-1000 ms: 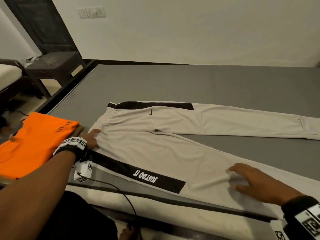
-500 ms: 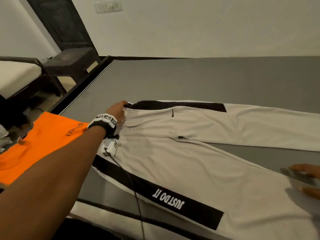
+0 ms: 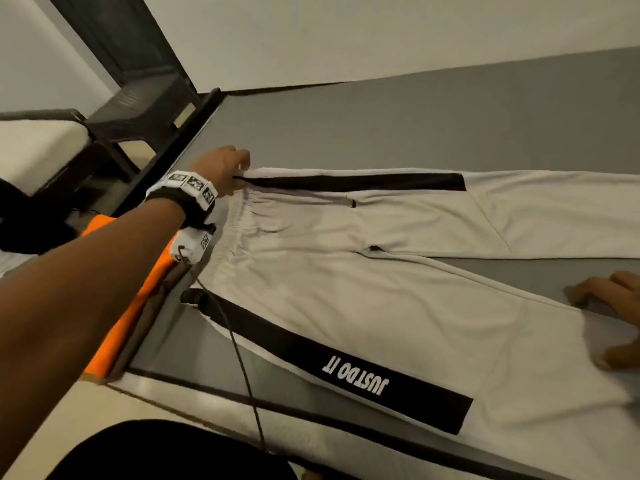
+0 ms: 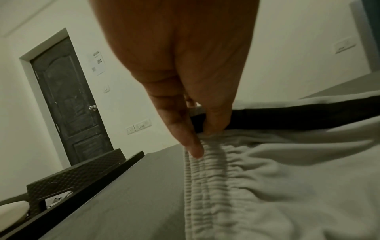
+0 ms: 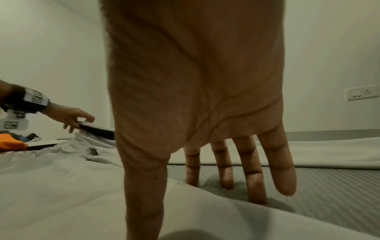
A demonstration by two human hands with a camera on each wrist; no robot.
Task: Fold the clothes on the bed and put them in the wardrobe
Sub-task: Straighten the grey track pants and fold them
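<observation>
Pale grey track pants [image 3: 381, 292] with black side stripes lie flat on the grey bed [image 3: 398, 126], waistband to the left, legs running right. My left hand [image 3: 228, 164] pinches the far corner of the waistband [image 4: 205, 138] at the black stripe and lifts it slightly. At the right edge my right hand [image 3: 620, 306] lies flat with spread fingers [image 5: 255, 178], thumb on the near leg and fingertips on the sheet between the legs. A folded orange garment [image 3: 138, 306] lies left of the pants on a brown piece.
A dark plastic chair [image 3: 145, 105] stands beyond the bed's left side, by a white cushioned seat [image 3: 38, 147]. A dark door [image 4: 69, 104] is in the wall behind. A cable [image 3: 239, 358] hangs from my left wrist across the near bed edge.
My left hand moved from the near side of the waistband along it to the far corner and pinched it. My right hand slid right along the near leg.
</observation>
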